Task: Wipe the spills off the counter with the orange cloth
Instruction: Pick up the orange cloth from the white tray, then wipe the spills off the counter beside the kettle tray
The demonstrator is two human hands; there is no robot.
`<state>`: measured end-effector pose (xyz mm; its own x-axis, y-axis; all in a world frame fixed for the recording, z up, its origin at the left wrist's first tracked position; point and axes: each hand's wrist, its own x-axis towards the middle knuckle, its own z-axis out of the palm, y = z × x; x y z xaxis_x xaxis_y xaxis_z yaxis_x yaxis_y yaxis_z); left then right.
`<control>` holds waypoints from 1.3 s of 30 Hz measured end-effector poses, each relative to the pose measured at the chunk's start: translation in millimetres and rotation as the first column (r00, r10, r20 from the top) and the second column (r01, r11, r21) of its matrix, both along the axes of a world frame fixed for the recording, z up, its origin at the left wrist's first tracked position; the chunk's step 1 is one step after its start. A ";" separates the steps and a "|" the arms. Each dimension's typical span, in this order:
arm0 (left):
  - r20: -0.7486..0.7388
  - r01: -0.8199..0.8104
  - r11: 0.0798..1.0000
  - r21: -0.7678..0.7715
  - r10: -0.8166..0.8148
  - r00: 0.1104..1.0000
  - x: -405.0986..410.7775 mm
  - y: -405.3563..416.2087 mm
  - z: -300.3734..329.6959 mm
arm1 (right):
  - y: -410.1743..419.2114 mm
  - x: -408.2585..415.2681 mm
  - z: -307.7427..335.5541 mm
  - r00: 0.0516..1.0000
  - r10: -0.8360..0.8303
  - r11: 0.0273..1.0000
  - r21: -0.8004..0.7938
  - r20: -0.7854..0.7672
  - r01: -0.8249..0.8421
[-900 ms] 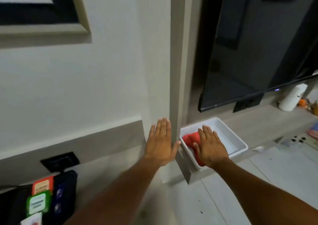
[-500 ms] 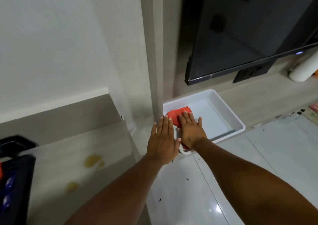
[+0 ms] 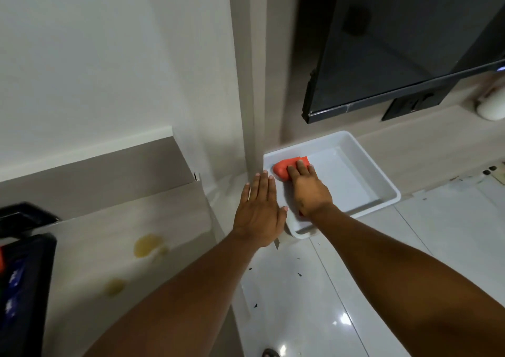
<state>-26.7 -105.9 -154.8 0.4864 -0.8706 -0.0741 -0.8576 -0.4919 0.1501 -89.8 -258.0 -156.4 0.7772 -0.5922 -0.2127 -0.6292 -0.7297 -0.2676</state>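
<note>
On the counter, spills sit at eight o'clock; your right hand lies flat on the soft, light cloth, not yet gripping; pinch its bunched edge.

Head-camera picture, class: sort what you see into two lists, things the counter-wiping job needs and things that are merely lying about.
Belongs to the job:
orange cloth, under the right hand
two yellow spills
counter
left hand, flat and open, holding nothing
white tray, holding the cloth

Just lying about:
black screen
white bottle
black box
dark specks on the floor
</note>
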 end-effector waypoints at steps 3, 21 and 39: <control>0.020 0.006 1.000 -0.025 -0.006 1.000 -2.6 16.0 13.2 | 16.8 -3.9 26.2 0.999 -0.019 1.000 -0.015 0.027 0.020; 0.036 -0.139 0.990 0.004 0.139 0.990 -63.6 379.7 39.6 | 350.4 -90.3 56.8 0.993 0.113 0.993 -0.042 0.031 -0.112; -0.036 -0.136 0.990 0.041 0.137 0.990 -59.6 507.4 -20.5 | 411.0 -146.4 -21.5 0.975 0.210 0.976 -0.083 0.076 -0.204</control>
